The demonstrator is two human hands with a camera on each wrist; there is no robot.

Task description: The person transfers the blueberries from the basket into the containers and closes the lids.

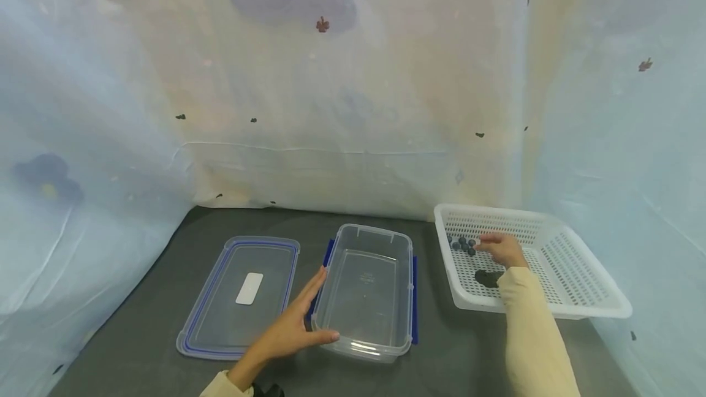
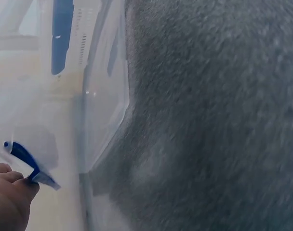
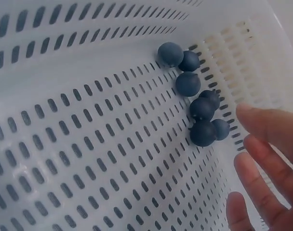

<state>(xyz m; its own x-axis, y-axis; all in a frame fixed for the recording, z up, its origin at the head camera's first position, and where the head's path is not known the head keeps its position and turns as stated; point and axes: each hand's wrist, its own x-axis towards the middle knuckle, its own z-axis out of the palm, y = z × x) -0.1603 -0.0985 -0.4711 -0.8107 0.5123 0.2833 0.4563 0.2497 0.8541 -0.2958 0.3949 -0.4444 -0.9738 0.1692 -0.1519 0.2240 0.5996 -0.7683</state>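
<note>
My left hand (image 1: 289, 329) rests against the left side and near corner of a clear plastic container (image 1: 361, 299) with blue side clasps. Its fingers lie straight along the side, with the thumb at the front rim. In the left wrist view, the left hand (image 2: 11, 199) is beside a blue clasp (image 2: 23, 156). My right hand (image 1: 503, 250) reaches into a white slotted basket (image 1: 579, 271). Several blueberries (image 3: 202, 108) lie on the basket floor along one wall. Just beside them, the right hand (image 3: 267, 168) has spread, slightly bent fingers, with nothing between them.
A clear lid (image 1: 270, 323) with a blue seal and a white label (image 1: 249, 288) lies left of the container. Below the right hand, a dark patch (image 1: 488, 279) shows in the basket. Patterned sheeting (image 1: 342, 115) hangs behind and beside the dark tabletop (image 1: 441, 366).
</note>
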